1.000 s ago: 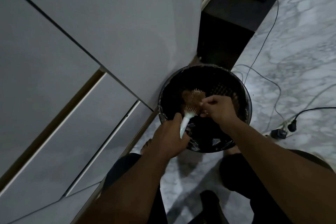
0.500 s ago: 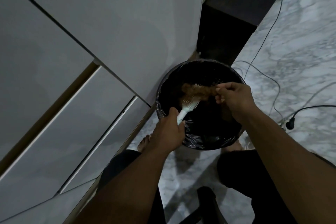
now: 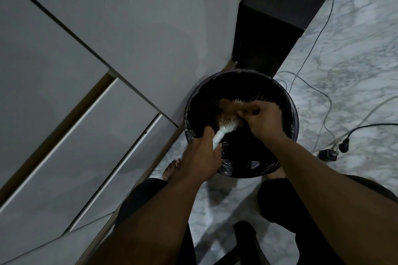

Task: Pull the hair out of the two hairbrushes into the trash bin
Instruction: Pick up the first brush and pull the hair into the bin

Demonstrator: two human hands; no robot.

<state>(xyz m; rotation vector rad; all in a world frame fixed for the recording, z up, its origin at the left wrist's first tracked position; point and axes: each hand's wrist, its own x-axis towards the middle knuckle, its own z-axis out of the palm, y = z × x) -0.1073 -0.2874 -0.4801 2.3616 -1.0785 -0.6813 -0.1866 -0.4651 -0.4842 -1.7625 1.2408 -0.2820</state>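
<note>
One brush, hair half off

Left hand [image 3: 199, 157] is closed on the brush [image 3: 226, 126] handle, head over the bin [image 3: 290, 103] at 12 o'clock from it. At 2 o'clock, my right hand [image 3: 263, 117], out wide half a second ago, has returned to the bristles, fingers pinched into the hair [image 3: 228, 104]. I'd judge another pull is needed; a second brush isn't in view.

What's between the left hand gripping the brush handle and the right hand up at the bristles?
In the head view, the hairbrush itself spans it: left hand on the handle, right hand at the brown hair, over the trash bin.
</note>
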